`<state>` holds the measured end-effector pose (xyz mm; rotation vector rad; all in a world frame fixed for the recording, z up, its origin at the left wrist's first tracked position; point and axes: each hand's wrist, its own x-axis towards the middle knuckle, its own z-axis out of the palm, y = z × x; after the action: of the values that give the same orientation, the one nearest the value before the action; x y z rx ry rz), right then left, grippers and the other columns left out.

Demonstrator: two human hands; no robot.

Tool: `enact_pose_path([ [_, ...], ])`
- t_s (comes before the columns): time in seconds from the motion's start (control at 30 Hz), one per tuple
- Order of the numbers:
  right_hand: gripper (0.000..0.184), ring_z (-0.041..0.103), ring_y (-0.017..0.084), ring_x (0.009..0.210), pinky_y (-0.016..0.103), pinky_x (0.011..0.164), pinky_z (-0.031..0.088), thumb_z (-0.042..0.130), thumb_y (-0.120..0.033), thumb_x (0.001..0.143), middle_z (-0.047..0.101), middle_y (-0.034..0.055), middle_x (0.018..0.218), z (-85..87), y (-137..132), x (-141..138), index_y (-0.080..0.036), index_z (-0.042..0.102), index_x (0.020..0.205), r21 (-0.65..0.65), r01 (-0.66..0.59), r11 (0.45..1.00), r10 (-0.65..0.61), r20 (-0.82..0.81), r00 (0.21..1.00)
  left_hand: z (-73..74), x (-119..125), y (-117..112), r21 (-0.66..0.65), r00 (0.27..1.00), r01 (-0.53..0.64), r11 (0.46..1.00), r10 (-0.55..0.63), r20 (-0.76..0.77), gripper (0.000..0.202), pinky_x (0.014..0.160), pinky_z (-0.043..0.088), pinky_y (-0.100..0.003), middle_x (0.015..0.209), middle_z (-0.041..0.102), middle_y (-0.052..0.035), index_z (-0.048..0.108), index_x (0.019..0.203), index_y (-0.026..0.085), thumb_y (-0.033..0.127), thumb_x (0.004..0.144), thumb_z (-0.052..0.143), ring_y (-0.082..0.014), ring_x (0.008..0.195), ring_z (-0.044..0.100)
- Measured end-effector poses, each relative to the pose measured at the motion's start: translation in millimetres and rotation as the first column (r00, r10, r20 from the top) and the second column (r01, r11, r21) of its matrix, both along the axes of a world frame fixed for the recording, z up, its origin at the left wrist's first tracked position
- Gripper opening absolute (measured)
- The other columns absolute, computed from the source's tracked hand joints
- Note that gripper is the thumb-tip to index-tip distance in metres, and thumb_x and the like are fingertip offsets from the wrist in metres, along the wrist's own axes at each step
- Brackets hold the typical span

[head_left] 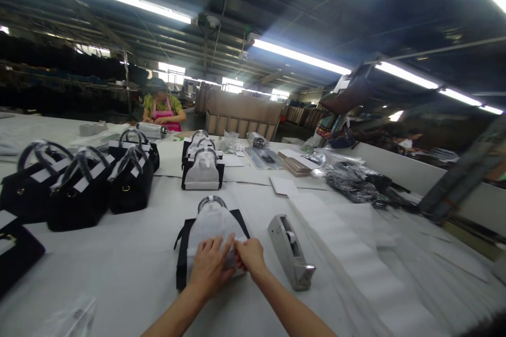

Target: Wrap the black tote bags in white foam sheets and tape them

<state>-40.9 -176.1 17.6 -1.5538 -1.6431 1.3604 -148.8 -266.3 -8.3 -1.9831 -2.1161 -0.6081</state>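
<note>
A black handbag [181, 258] lies on the table in front of me, a white wrapping sheet [211, 218] covering most of its upper face. Its wrapped handle [212, 200] points away from me. My left hand [210, 263] rests on the sheet with fingers spread. Close beside it, my right hand [250, 256] is closed in a pinch at the sheet's right edge; what the fingertips hold is hidden. A grey tape dispenser [290, 253] stands just right of my right hand.
Several black handbags [132, 184] with wrapped handles stand at left. Ahead are white-covered bags [203, 171]. On the right lie white foam sheets [351, 258], cardboard pieces [296, 162] and a heap of clear plastic [351, 176]. A co-worker [163, 108] in a pink apron works across the table.
</note>
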Motion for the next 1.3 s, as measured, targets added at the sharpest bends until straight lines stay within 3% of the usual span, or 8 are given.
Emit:
enact_pose_path([
  [0.2, 0.025, 0.051, 0.013, 0.035, 0.020, 0.033, 0.037, 0.058, -0.032, 0.073, 0.055, 0.0008, 0.042, -0.1, -12.2, 7.1, -0.018, 0.055, 0.053, -0.013, 0.006, 1.000, -0.007, -0.075, 0.997, 21.9, 5.9, 4.6, -0.103, 0.998, -0.056, 0.993, 0.059, 0.032, 0.074, 0.085, 0.033, -0.046, 0.121, 0.049, -0.0106, 0.043, 0.129, 0.037, 0.041, 0.062, 0.073, -0.0327, 0.104, 0.046],
  [0.47, 0.010, 0.057, 0.011, 0.044, 0.018, 0.038, 0.039, 0.055, -0.026, 0.072, 0.061, -0.0008, 0.055, -10.6, -31.5, 21.8, -0.016, 0.056, 0.074, 0.013, 0.087, 0.996, -0.082, -0.205, 0.975, 19.5, 4.6, -0.2, -0.118, 0.997, -0.074, 0.990, 0.077, 0.018, 0.067, 0.085, 0.032, -0.044, 0.121, 0.047, -0.0092, 0.042, 0.129, 0.041, 0.044, 0.068, 0.070, -0.0309, 0.105, 0.045],
  [0.57, 0.022, 0.055, 0.012, 0.041, 0.019, 0.036, 0.038, 0.056, -0.024, 0.070, 0.062, -0.0031, 0.054, -17.2, -32.1, 23.4, -0.018, 0.051, 0.091, 0.050, 0.134, 0.990, -0.121, -0.213, 0.970, 19.2, 5.0, -0.5, -0.121, 0.997, -0.078, 0.990, 0.079, 0.009, 0.065, 0.085, 0.031, -0.043, 0.119, 0.047, -0.0083, 0.042, 0.130, 0.041, 0.044, 0.070, 0.068, -0.0299, 0.104, 0.044],
  [0.83, 0.021, 0.051, 0.014, 0.039, 0.023, 0.041, 0.037, 0.056, -0.032, 0.076, 0.056, -0.0066, 0.048, -35.2, -38.9, 28.2, -0.021, 0.047, 0.091, 0.200, 0.124, 0.972, -0.090, -0.171, 0.981, 17.4, 7.5, 0.4, -0.106, 0.997, -0.078, 0.991, 0.079, 0.001, 0.063, 0.086, 0.030, -0.043, 0.115, 0.049, -0.0072, 0.043, 0.129, 0.042, 0.042, 0.071, 0.068, -0.0291, 0.102, 0.044],
  [0.93, 0.023, 0.053, 0.016, 0.044, 0.025, 0.048, 0.037, 0.057, -0.042, 0.079, 0.051, -0.0076, 0.046, -47.2, -37.8, 35.2, -0.022, 0.049, 0.089, 0.381, 0.079, 0.921, -0.047, -0.091, 0.995, 16.5, 7.5, 1.6, -0.099, 0.997, -0.073, 0.992, 0.074, 0.010, 0.062, 0.087, 0.030, -0.042, 0.114, 0.049, -0.0070, 0.043, 0.129, 0.041, 0.043, 0.072, 0.067, -0.0286, 0.102, 0.044],
  [1.07, 0.029, 0.058, 0.018, 0.050, 0.026, 0.053, 0.038, 0.049, -0.050, 0.086, 0.057, -0.0039, 0.055, -63.8, -26.7, 47.5, -0.022, 0.051, 0.091, 0.613, -0.101, 0.784, 0.055, 0.094, 0.994, 17.9, 6.9, 2.6, -0.113, 0.997, -0.072, 0.991, 0.074, 0.010, 0.063, 0.087, 0.030, -0.042, 0.114, 0.049, -0.0069, 0.043, 0.129, 0.042, 0.046, 0.071, 0.067, -0.0286, 0.103, 0.044],
  [1.2, 0.023, 0.064, 0.019, 0.063, 0.026, 0.059, 0.042, 0.046, -0.044, 0.090, 0.064, 0.0013, 0.070, -68.0, -14.3, 65.3, -0.022, 0.054, 0.091, 0.685, -0.242, 0.687, 0.168, 0.174, 0.970, 21.5, 6.4, 2.5, -0.101, 0.997, -0.070, 0.992, 0.073, 0.023, 0.063, 0.086, 0.030, -0.042, 0.112, 0.049, -0.0067, 0.043, 0.128, 0.043, 0.046, 0.071, 0.068, -0.0284, 0.102, 0.044],
  [1.3, 0.017, 0.063, 0.020, 0.065, 0.027, 0.062, 0.043, 0.048, -0.037, 0.089, 0.064, 0.0021, 0.070, -56.8, -14.5, 75.8, -0.022, 0.057, 0.088, 0.696, -0.286, 0.659, 0.208, 0.196, 0.958, 22.1, 7.8, 3.1, -0.088, 0.994, -0.083, 0.993, 0.088, 0.057, 0.062, 0.085, 0.031, -0.042, 0.110, 0.050, -0.0059, 0.044, 0.127, 0.044, 0.043, 0.070, 0.069, -0.0282, 0.101, 0.045],
])
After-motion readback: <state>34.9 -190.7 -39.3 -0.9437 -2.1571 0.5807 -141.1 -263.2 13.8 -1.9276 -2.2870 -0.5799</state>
